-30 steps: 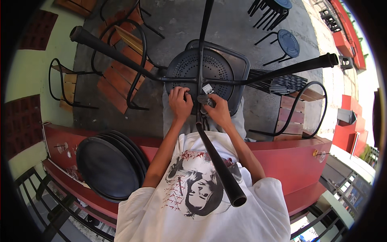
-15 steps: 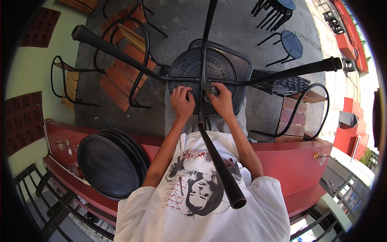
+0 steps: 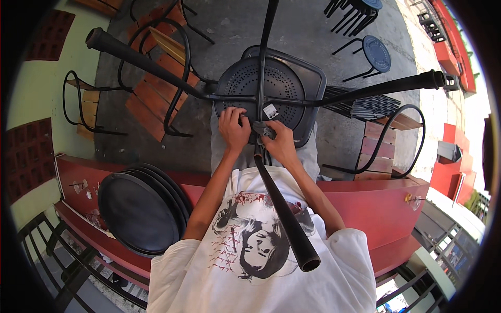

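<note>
An upturned black stool (image 3: 287, 86) with a round perforated seat lies across my lap, its legs pointing outward. One leg (image 3: 284, 219) comes back over my shirt. My left hand (image 3: 234, 129) has its fingers curled against the near left part of the seat, steadying the stool. Pinched in my right hand (image 3: 280, 141) is a grey cloth (image 3: 259, 127), pressed against the near crossbar by the middle of the stool. A small white label (image 3: 271, 111) shows on the seat's underside just beyond that hand. Behind the seat is a dark squarish panel (image 3: 313, 78).
Several black round trays or tabletops (image 3: 138, 211) lean together on the red ledge (image 3: 365, 219) at my left. Wooden slatted chairs (image 3: 156, 112) stand to the left, another chair (image 3: 377, 151) to the right. Farther off are a blue-grey stool (image 3: 376, 55) and stacked stools (image 3: 360, 13).
My right hand has drawn the cloth nearer to me and slightly left along the crossbar, uncovering the white label. The left hand stays nearly in place.
</note>
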`<act>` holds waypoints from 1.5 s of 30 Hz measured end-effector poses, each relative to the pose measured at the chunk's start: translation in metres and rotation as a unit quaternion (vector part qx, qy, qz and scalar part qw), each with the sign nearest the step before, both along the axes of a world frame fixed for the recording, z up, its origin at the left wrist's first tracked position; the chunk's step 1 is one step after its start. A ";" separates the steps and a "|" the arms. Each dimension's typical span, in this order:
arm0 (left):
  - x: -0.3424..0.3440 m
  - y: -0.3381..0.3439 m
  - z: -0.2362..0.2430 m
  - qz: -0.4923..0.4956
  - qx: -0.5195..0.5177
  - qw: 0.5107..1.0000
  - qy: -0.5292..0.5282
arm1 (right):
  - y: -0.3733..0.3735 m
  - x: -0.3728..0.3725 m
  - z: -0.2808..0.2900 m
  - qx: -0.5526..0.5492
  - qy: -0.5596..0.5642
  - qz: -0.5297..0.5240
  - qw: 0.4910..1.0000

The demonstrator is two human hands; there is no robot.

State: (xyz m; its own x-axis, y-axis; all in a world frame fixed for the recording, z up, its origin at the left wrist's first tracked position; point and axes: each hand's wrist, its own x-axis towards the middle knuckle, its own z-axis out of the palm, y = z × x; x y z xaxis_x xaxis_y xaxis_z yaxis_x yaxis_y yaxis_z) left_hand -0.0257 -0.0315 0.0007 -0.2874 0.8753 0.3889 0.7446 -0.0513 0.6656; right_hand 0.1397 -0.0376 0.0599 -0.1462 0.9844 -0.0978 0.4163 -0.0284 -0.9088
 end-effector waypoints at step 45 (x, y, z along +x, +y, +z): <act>0.001 -0.002 0.006 -0.002 -0.008 1.000 -0.008 | 0.042 -0.002 -0.003 0.031 0.011 -0.037 0.999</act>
